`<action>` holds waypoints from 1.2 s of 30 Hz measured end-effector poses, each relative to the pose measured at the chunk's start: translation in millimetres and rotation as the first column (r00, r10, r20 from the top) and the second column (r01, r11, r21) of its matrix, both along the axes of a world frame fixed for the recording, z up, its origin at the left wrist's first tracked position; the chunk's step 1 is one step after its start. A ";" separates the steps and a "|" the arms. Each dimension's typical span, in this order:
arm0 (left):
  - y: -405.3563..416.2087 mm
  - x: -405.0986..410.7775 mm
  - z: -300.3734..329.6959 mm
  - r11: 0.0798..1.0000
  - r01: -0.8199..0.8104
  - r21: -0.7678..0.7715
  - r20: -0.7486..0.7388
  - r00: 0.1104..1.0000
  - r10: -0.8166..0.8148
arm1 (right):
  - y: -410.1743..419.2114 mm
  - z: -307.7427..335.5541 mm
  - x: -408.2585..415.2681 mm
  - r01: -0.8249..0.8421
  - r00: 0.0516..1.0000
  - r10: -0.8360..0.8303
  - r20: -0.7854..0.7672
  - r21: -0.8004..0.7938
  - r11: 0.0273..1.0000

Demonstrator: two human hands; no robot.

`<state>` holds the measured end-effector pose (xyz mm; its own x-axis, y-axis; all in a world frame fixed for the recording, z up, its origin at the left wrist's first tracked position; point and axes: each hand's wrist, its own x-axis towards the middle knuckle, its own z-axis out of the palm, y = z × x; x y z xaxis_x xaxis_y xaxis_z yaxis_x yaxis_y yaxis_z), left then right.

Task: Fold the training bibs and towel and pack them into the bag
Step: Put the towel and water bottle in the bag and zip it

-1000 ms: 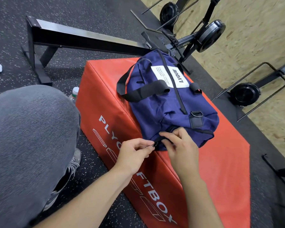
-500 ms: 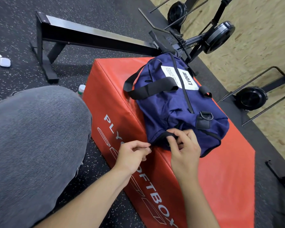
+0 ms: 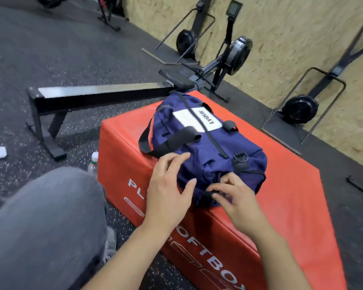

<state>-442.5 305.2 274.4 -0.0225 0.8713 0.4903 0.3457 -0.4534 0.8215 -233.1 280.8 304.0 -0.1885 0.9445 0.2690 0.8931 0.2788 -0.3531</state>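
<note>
Gym flooring surrounds the red plyo box (image 3: 281, 191) where our navy bag (image 3: 203, 162) lies. Our left hand (image 3: 166, 197) hovers spread beside it; our right hand (image 3: 237, 197), fingers loosely curled, fiddles at its near end, whether pinching anything we cannot tell. A half-closed zipper could spill contents.

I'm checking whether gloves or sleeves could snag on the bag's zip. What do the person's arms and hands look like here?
Both forearms are bare, with no sleeves in view. The left hand and right hand wear no gloves, and no rings, watch or wristbands show. The only clothing visible is grey trousers on the knee at lower left.
</note>
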 end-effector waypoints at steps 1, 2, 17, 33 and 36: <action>6.3 -0.8 7.3 0.998 0.009 0.058 -0.108 0.994 -0.003 | -2.8 0.4 4.6 0.000 1.000 0.000 0.008 -0.010 1.000; 13.5 0.2 12.6 0.994 0.028 0.107 -0.229 0.973 -0.003 | -6.1 0.3 9.6 0.001 1.000 0.000 0.015 -0.017 1.000; 4.7 138.7 -1.7 0.900 0.436 -0.014 -0.650 0.680 -0.340 | -100.7 -4.3 145.2 0.499 0.866 -0.498 0.050 -0.024 0.866; 80.6 48.6 65.4 0.898 0.365 0.246 -0.443 0.866 -0.230 | -122.8 59.4 127.7 0.618 0.626 -0.562 -0.540 -0.096 0.781; 122.2 11.2 61.3 0.960 0.275 0.043 -0.469 0.854 -0.224 | -103.0 64.4 117.9 0.564 0.716 -0.593 -0.368 -0.196 0.802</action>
